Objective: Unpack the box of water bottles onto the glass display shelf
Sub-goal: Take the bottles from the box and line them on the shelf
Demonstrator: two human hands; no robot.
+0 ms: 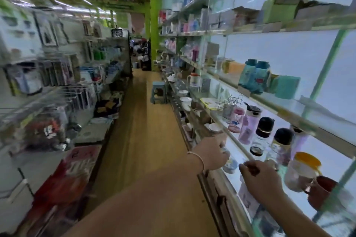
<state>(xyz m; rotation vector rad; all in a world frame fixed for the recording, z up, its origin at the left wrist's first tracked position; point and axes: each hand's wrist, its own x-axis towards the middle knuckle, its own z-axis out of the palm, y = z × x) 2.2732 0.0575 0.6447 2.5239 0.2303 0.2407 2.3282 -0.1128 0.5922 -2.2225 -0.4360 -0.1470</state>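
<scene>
The view is blurred. My left hand (211,152), with a thin bracelet on the wrist, reaches to the front edge of the lit glass shelf (236,145). Its fingers close around a small clear water bottle with a blue print (230,163). Just right of it, my right hand (260,177) grips the top of another clear water bottle (248,198) that stands on the same shelf. Behind them on the shelf stand two black-capped clear bottles (263,134) and two pink bottles (250,125). No box is in view.
A clear pitcher with an orange lid (301,171) and a brown mug (321,192) stand to the right of my hands. Bowls and cups fill the lower shelf edge (213,127). A blue stool (159,91) stands in the wooden aisle; packed racks line the left.
</scene>
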